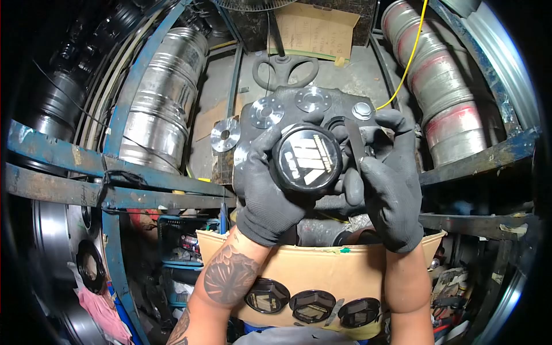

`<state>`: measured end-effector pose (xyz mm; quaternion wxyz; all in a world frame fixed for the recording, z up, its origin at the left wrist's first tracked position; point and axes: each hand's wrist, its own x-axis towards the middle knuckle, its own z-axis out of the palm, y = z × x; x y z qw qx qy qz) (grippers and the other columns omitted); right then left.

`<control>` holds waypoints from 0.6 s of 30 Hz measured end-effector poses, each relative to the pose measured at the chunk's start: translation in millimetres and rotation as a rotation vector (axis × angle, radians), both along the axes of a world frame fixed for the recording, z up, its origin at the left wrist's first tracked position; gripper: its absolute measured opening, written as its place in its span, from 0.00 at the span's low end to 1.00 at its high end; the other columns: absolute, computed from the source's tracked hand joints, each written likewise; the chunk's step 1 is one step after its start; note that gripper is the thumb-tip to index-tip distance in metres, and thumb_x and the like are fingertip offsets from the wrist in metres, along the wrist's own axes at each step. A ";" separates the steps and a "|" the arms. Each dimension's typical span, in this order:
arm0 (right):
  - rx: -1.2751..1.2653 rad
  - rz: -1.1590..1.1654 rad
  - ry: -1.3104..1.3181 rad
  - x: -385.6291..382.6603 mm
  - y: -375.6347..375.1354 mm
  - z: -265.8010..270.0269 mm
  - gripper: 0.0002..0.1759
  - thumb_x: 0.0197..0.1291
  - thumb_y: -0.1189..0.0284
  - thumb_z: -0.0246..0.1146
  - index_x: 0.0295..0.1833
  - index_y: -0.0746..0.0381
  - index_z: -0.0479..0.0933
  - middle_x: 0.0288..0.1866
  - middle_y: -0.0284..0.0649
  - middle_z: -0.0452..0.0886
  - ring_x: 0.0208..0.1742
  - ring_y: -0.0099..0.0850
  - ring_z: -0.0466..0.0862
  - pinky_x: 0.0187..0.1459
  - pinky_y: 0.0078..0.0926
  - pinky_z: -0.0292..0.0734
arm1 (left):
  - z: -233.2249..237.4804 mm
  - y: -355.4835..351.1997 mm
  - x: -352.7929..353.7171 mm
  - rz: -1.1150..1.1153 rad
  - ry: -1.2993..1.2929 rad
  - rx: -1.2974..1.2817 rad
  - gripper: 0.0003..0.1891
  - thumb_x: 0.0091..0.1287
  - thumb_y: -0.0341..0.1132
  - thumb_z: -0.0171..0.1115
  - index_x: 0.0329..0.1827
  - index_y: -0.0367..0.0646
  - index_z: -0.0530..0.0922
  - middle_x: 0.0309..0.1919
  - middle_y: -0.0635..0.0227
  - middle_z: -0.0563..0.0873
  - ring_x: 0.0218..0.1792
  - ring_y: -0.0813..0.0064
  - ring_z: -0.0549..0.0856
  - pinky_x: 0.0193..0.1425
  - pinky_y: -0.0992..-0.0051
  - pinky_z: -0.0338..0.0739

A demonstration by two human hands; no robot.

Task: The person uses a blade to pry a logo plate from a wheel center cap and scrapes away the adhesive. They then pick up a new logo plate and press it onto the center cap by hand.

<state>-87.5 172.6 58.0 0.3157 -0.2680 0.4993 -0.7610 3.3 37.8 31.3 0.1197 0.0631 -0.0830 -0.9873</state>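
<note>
Two gloved hands work above an open cardboard box [322,261]. The left hand [270,198] has its fingers curled closed around the rim of a round black cap [309,158], whose face, with pale gold lettering, is turned up toward the camera. The right hand [395,198] is partly open, its thumb pressed against a thin flat strip [353,141] that stands nearly upright just beside the cap; the far side of that grip is hard to make out. Three similar black caps with hexagonal centers [312,305] sit in a row against the near side of the box. Beyond the hands, shiny metal discs [267,112] and a silver cap [361,110] lie on a dark surface [287,95], and metal drums [164,98] line both sides.
</note>
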 end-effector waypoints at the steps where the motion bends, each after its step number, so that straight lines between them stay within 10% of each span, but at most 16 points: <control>1: 0.010 -0.019 0.013 -2.0 -0.9 1.2 0.24 0.63 0.79 0.50 0.65 0.68 0.57 0.47 0.44 0.76 0.29 0.22 0.78 0.36 0.20 0.76 | 4.3 0.7 -0.6 0.015 -0.046 -0.026 0.30 0.69 0.52 0.44 0.64 0.35 0.70 0.56 0.48 0.80 0.55 0.54 0.83 0.59 0.56 0.79; 4: -0.180 0.022 -0.185 -13.1 1.6 -13.8 0.19 0.63 0.79 0.53 0.60 0.70 0.66 0.47 0.48 0.80 0.36 0.31 0.85 0.36 0.26 0.82 | 12.5 -10.0 4.0 -0.060 0.012 -0.169 0.34 0.68 0.54 0.43 0.66 0.33 0.68 0.57 0.47 0.79 0.51 0.52 0.84 0.47 0.50 0.86; 9: -0.338 0.175 -0.375 -18.2 -6.8 -24.7 0.31 0.60 0.82 0.54 0.71 0.64 0.63 0.62 0.49 0.76 0.62 0.40 0.80 0.44 0.29 0.87 | -1.0 -12.3 15.8 0.071 -0.065 -0.057 0.31 0.70 0.48 0.41 0.69 0.32 0.65 0.59 0.44 0.78 0.57 0.50 0.82 0.61 0.52 0.79; 18: -0.339 0.165 -0.319 -1.0 -38.5 -29.0 0.31 0.62 0.76 0.64 0.70 0.65 0.64 0.61 0.46 0.78 0.62 0.34 0.78 0.45 0.20 0.83 | -9.8 -35.9 39.6 0.145 0.040 -0.136 0.34 0.67 0.47 0.46 0.72 0.33 0.60 0.59 0.43 0.77 0.58 0.49 0.81 0.60 0.51 0.80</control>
